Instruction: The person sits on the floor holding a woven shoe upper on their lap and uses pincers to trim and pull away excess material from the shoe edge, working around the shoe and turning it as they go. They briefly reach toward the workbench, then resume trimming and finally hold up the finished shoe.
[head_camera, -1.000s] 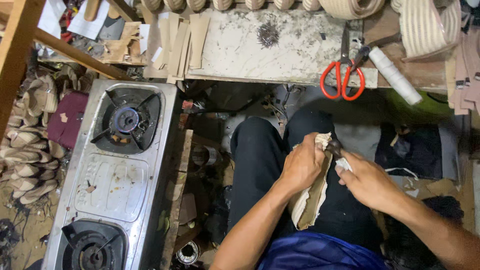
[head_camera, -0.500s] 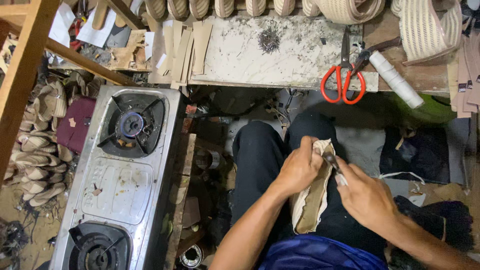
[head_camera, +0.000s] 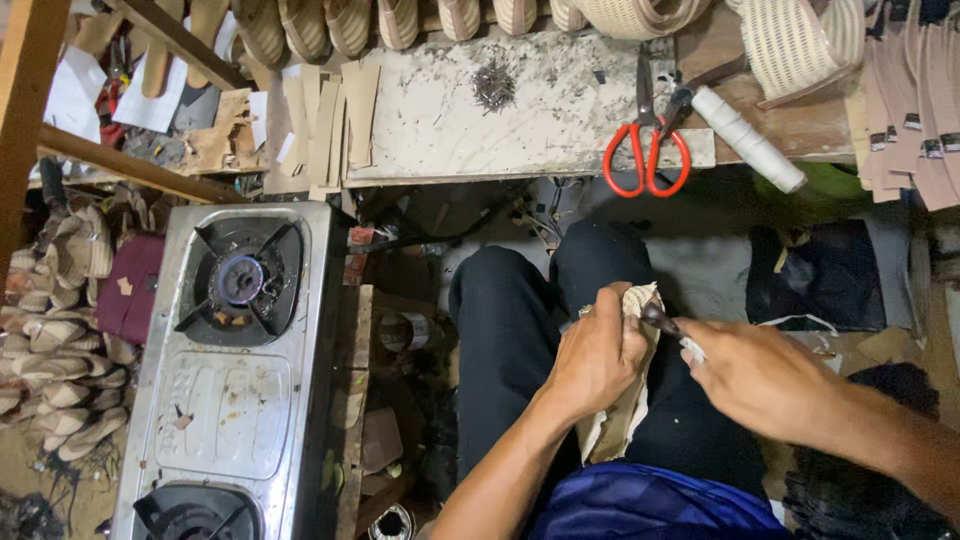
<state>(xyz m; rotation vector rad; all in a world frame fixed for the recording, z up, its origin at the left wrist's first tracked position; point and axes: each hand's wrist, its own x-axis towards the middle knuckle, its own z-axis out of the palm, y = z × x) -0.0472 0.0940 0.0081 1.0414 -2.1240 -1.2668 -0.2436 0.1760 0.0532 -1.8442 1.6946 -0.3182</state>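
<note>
Both hands are busy on the lap: left hand (head_camera: 597, 352) wrapped tight round a tan shoe piece (head_camera: 622, 420) resting on the dark trousers (head_camera: 500, 340), right hand (head_camera: 757, 375) closed on a small dark-handled tool (head_camera: 664, 320) whose tip meets the piece's top edge. I'd say steady grip, short strokes. Gas stove (head_camera: 235, 370) sits just left, red scissors (head_camera: 647, 155) up on the bench (head_camera: 440, 110).

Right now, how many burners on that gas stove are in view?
2. One burner at the far end of the stove, fully visible; a second burner at the near end, cut by the frame edge.
</note>
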